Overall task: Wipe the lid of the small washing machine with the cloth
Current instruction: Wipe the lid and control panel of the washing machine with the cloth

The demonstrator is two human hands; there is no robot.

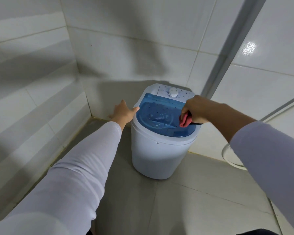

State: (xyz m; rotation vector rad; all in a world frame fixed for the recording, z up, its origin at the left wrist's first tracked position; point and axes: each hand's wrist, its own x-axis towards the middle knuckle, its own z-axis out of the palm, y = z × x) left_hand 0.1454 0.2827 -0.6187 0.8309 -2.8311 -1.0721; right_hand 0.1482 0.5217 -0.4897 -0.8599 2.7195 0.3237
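Right hand [194, 110] grips cloth [185, 120] on lid [159, 116]; left hand [124, 111], fingers spread, steadies rim.

Dim, soft shadows — edges warped.

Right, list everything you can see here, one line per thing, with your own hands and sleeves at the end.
washing machine: one, white, on the floor in the tiled corner.
lid: one, translucent blue, closed on top of the machine.
dial: one, white, on the panel behind the lid.
cloth: one, red, bunched at the lid's right edge.
round object: one, white, right edge, partly hidden; cannot tell what.
wall tiles: many, white.
floor tiles: several, grey.
left hand: open, thumb on the machine's left rim.
right hand: gripping the cloth.
sleeves: two, pale lilac.
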